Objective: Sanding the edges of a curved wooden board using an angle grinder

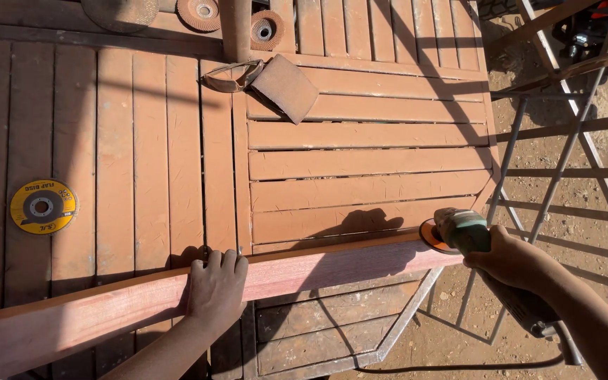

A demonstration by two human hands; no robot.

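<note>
Left hand [216, 290] clamped flat over long reddish plank [304, 274], pinning it against slatted table [360, 162] near front edge. Right hand [511, 260] wrapped around angle grinder [469, 236], disc at plank's end. Spare yellow disc [43, 206] by left edge.

A long reddish wooden plank [304, 271] lies on edge, grinder [462, 232] disc touching its end.

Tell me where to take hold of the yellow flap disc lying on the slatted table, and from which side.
Grip the yellow flap disc by its outer rim, coming straight down from above and pinching across opposite edges. It lies flat on the wooden slats, so there is no side face to grab. It is thin, so probably one edge must be tipped up first. The left hand is the nearer one.
</note>
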